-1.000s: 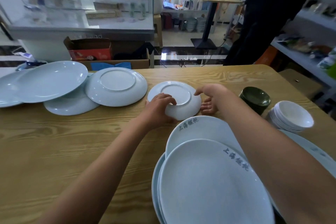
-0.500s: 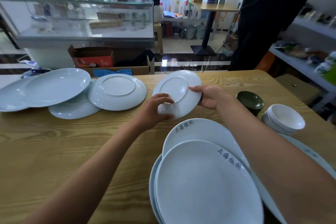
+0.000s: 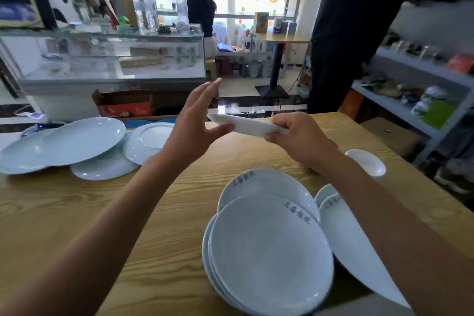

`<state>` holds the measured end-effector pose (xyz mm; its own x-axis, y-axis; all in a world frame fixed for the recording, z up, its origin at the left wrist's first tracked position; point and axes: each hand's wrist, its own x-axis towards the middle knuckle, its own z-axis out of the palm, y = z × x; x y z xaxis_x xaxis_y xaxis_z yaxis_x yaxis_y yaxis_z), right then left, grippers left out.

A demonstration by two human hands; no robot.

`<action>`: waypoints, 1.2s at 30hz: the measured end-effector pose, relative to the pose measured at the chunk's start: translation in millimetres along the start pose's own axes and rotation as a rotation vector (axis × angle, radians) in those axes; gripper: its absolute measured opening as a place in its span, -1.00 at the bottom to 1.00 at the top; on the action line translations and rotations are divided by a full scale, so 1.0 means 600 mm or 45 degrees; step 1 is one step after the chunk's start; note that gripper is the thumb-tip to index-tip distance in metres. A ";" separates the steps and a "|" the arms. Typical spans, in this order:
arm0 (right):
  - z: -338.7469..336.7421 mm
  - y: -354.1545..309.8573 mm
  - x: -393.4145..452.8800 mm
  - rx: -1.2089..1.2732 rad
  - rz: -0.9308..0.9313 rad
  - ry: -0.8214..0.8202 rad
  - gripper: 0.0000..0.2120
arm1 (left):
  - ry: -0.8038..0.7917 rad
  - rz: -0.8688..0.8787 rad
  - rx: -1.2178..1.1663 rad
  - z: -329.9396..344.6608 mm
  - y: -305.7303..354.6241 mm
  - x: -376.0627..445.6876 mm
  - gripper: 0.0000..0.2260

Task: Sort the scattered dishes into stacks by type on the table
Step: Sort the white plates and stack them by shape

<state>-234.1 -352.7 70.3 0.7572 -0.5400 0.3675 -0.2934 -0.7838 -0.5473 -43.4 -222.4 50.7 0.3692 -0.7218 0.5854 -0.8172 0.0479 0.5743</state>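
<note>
You're holding one small white plate [image 3: 246,124] up in the air above the table [image 3: 64,213], seen nearly edge-on and tilted a little, so it looks like a thin pale wedge. Your right hand [image 3: 297,136] is closed around its right rim, fingers curled under; your left hand [image 3: 195,123] is spread wide, fingers splayed, with only the thumb tip at the plate's left edge. On the far left I count four pale blue plates [image 3: 82,137] overlapping, one of them upside down and right next to your left wrist. In front of you there's a stack [image 3: 269,251] of big plates with blue lettering, three or four, hard to tell, plus two more [image 3: 359,251] half under your right forearm. One white bowl [image 3: 365,161] sits by the right edge. The near-left wood is wide open.
</note>
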 end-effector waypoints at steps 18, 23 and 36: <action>-0.014 0.006 -0.164 -0.234 -0.150 0.200 -0.65 | -0.232 0.418 0.190 0.037 0.106 -0.129 -0.75; -0.030 -0.002 -0.183 -0.121 0.070 0.060 -0.37 | -0.269 0.379 0.136 0.059 0.094 -0.175 -0.77; 0.000 0.004 -0.185 -0.103 0.145 0.210 -0.60 | -0.552 0.241 0.127 0.076 0.075 -0.219 -0.78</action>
<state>-318.8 -294.8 28.4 0.6129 -0.6641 0.4282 -0.4224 -0.7334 -0.5327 -149.1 -156.9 -26.8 0.0089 -0.9291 0.3696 -0.8985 0.1548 0.4108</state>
